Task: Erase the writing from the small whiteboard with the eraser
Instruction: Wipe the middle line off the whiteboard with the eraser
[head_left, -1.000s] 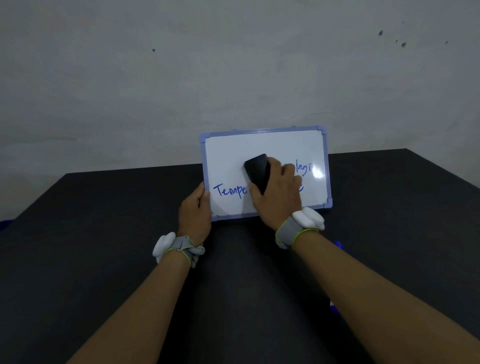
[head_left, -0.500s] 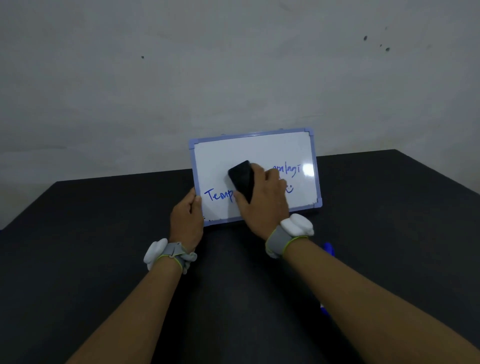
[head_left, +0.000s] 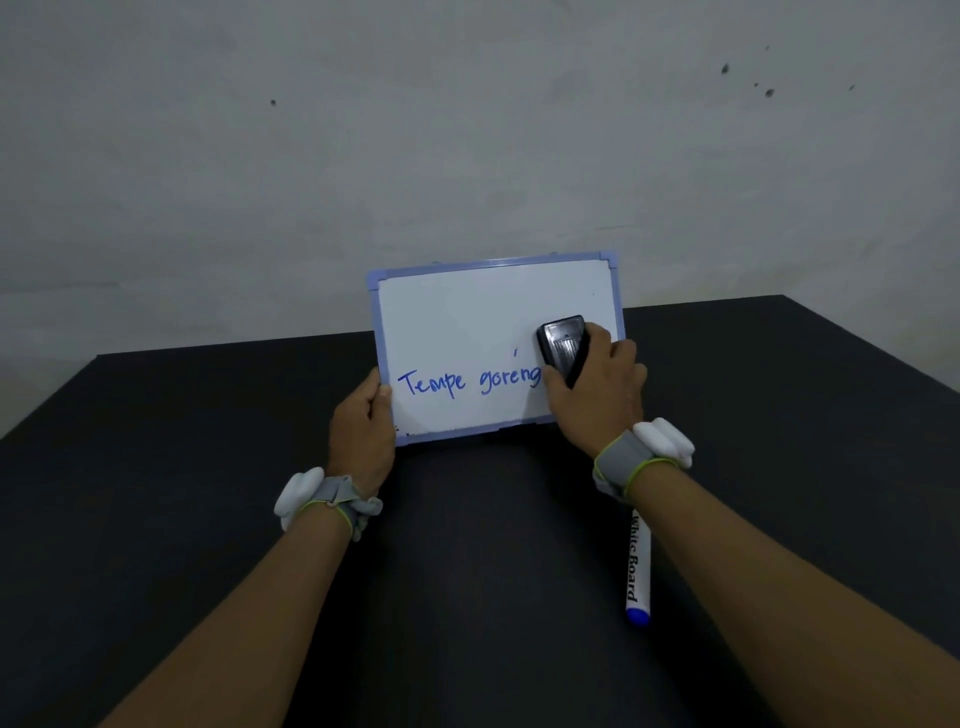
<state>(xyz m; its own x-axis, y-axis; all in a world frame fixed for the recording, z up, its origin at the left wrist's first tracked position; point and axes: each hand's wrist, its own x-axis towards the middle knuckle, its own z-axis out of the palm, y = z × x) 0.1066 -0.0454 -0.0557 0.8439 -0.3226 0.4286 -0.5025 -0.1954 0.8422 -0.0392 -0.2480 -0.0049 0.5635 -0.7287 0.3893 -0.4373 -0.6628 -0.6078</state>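
One dark worktop (head_left: 156, 519) stands against a pale wall (head_left: 467, 130). Items on or above it: one whiteboard, one eraser, one marker, two hands, two wrist devices.

Left hand (head_left: 362, 431): fingers closed over the whiteboard's lower left edge, thumb on the front face. One white device on a grey strap (head_left: 324, 501) sits at that wrist.

Whiteboard (head_left: 467, 322): one, blue-framed, propped tilted with its bottom edge on the worktop near the far side. Upper portion of the surface is bare. Two blue handwritten words, "Tempe goreng" (head_left: 470, 382), run along the lower half, with one small blue fleck above the second word.

Eraser (head_left: 563, 345): one, black, pressed to the board's right side, just right of the writing.

Right hand (head_left: 597, 395): fingers wrapped around the eraser, covering the board's lower right corner. One matching wrist device (head_left: 644, 452).

Marker (head_left: 638, 569): one, white barrel, blue cap toward the viewer, lying on the worktop partly under the right wrist.
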